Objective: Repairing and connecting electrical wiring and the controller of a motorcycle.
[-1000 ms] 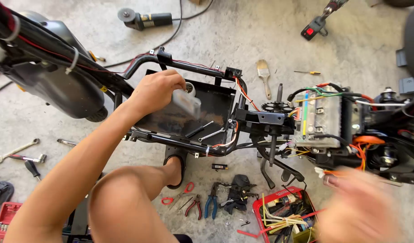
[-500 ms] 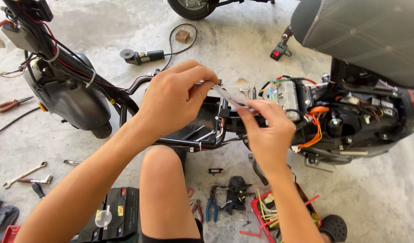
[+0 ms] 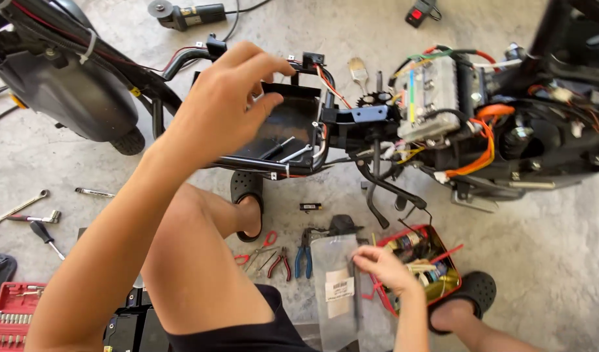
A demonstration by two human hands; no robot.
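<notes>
Left hand (image 3: pixel 224 98) raised over the black tray (image 3: pixel 289 127) in the scooter frame (image 3: pixel 260 160), fingers curled loosely, thumb and forefinger tips close together near the tray's top left rim; cannot tell if anything small is pinched between them. Right hand (image 3: pixel 381 267) low in view, fingers bent, pinching the top right edge of a clear plastic bag (image 3: pixel 336 290) that lies flat on the concrete floor (image 3: pixel 560 248) between the person's legs. Bag is a tall rectangle, see-through grey, with a small white rectangular label (image 3: pixel 339 289) near its middle and a second pale label just below it; print too small to read. A dark thin item shows inside the bag on its right side. Just right of the bag, touching the right hand's far side, a red tin box (image 3: pixel 422 261) full of wires and small parts. Left of the bag, red-handled pliers (image 3: pixel 281 262) and blue-handled pliers (image 3: pixel 304 255) on the floor. Red socket set case (image 3: pixel 13 306) at lower left corner, wrenches (image 3: pixel 22 212) above it. Angle grinder (image 3: pixel 185 13) at top. Clear controller block (image 3: pixel 429 98) with coloured wires and thick orange cables (image 3: pixel 485 140) on the scooter to the right. Small red and black switch box (image 3: pixel 420 13) on the floor at top right.
</notes>
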